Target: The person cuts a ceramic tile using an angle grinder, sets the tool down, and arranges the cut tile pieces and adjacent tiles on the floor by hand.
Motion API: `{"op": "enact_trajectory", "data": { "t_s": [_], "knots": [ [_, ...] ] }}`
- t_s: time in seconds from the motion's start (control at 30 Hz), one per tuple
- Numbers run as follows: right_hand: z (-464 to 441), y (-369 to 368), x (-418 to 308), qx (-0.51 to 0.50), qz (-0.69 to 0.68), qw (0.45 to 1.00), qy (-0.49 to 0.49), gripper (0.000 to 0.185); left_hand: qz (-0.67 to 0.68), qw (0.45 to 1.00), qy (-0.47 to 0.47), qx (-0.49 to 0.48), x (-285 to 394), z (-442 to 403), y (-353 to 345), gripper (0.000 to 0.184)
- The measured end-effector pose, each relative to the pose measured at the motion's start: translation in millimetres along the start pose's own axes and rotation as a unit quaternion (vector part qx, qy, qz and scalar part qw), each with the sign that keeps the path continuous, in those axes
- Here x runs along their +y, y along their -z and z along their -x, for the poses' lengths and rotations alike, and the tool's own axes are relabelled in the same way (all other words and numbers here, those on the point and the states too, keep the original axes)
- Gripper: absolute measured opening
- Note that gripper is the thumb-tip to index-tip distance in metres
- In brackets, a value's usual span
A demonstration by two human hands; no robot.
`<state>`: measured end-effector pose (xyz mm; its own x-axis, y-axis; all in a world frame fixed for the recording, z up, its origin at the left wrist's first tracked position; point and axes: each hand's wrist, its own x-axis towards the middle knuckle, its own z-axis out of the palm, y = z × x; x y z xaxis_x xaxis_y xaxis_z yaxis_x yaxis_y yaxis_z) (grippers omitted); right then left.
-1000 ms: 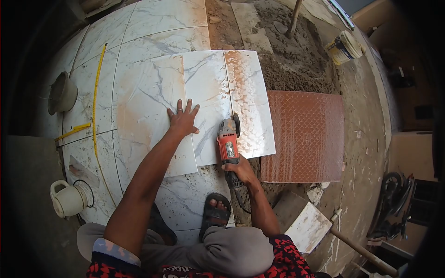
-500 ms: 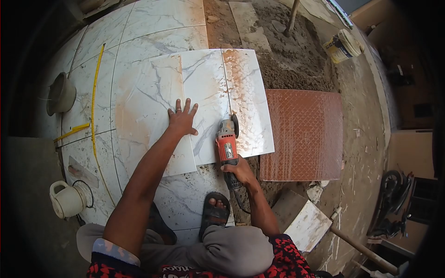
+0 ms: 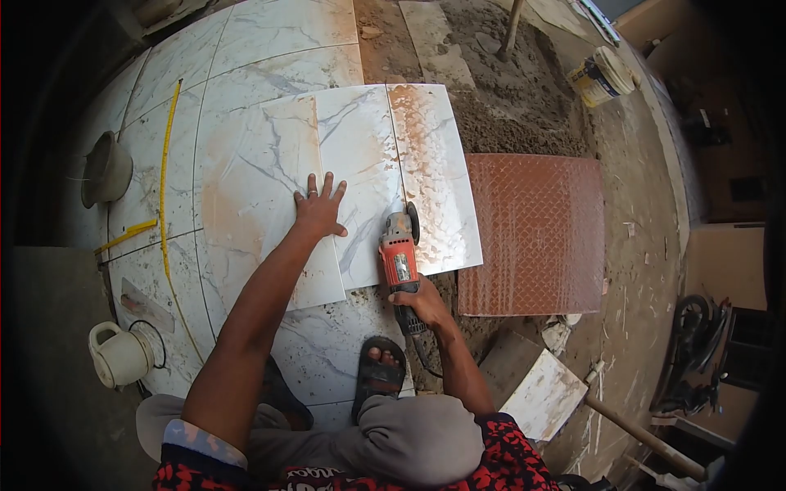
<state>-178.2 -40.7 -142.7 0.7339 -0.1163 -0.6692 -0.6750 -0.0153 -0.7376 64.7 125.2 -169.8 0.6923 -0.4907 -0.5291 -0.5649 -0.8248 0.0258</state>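
My right hand (image 3: pixel 422 301) is wrapped round the black handle of a red angle grinder (image 3: pixel 399 260). The grinder's disc (image 3: pixel 413 222) stands on edge at a dark cut line that runs up the white marbled tile (image 3: pixel 360 131). Reddish-brown dust covers the strip right of that line. With fingers spread, my left hand (image 3: pixel 319 214) presses flat on the tiles, a ring on one finger. Beneath it, another marbled tile (image 3: pixel 282 155) overlaps or adjoins the one under the grinder; which lies on top I cannot tell.
A brown patterned tile (image 3: pixel 532 237) lies to the right, below wet mortar (image 3: pixel 524 90) and a paint bucket (image 3: pixel 602 78). On the left are a yellow tape measure (image 3: pixel 167 164), a grey bucket (image 3: pixel 106 169), a white jug (image 3: pixel 120 353) and a trowel (image 3: pixel 146 304). My sandalled feet are close below.
The view has shifted very slightly. Both hands keep their places, and the grinder's disc remains near the same spot on the cut line.
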Motion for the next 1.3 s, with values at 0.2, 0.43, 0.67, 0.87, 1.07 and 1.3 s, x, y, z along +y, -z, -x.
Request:
{"op": "enact_trajectory", "data": {
  "t_s": [0.2, 0.43, 0.67, 0.87, 1.07, 1.3],
  "knots": [
    [3, -1, 6, -0.003, 0.003, 1.0, 0.0, 0.059, 0.001, 1.0, 0.001, 0.0, -1, 0, 2, 0.119],
    [4, -1, 11, 0.0, 0.0, 1.0, -0.009, 0.058, 0.005, 1.0, -0.001, 0.001, 0, 0, 0, 0.118],
    [8, -2, 4, -0.006, 0.008, 1.0, -0.004, 0.059, 0.014, 1.0, -0.003, 0.005, -3, -2, -3, 0.121],
    [18, -4, 5, 0.008, -0.014, 1.0, 0.014, 0.057, 0.019, 1.0, -0.003, 0.011, -3, -2, -5, 0.121],
    [14, -4, 0, -0.007, -0.02, 1.0, -0.019, 0.057, 0.015, 1.0, -0.003, 0.011, -2, -2, -4, 0.121],
    [22, -4, 11, -0.002, -0.003, 1.0, 0.007, 0.061, 0.018, 1.0, 0.0, 0.004, -2, 0, -3, 0.12]
  ]
}}
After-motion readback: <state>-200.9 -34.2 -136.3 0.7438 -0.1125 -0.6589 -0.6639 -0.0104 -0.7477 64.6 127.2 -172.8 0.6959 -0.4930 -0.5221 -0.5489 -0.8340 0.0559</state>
